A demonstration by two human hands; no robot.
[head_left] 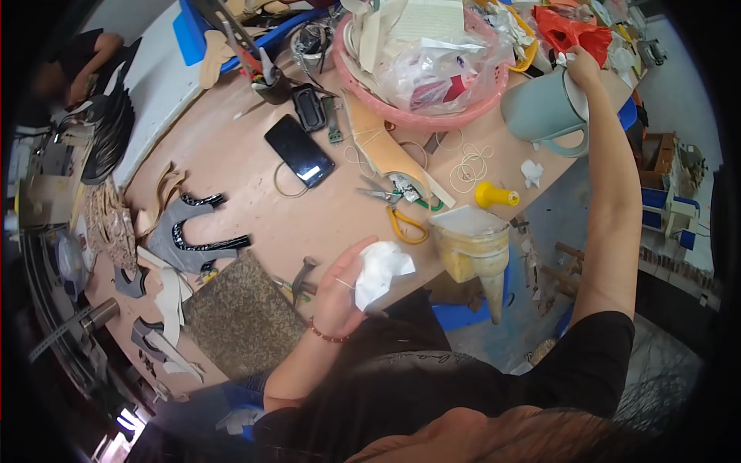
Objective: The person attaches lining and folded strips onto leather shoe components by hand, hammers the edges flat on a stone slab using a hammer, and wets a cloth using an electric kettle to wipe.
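Note:
White crumpled tissue (380,272) rests in my left hand (340,289), whose fingers are mostly hidden behind it; a bracelet circles the wrist. At the upper right, my right hand (583,68) is beside the rim of a grey-green mug (540,108), with a bit of white at its fingertips. The mug lies tilted near the table edge, its handle toward me. A small crumpled white tissue (532,174) lies below the mug. Orange-handled scissors (407,225) and a yellow glue container (471,251) are to the right of my left hand.
A black phone (299,150) lies mid-table. A pink basket (428,119) holds plastic bags, and a red bag (570,35) is behind my right hand. A dark square board (245,315) and a hammer (302,279) are at the left. Another person (83,58) is at the upper left.

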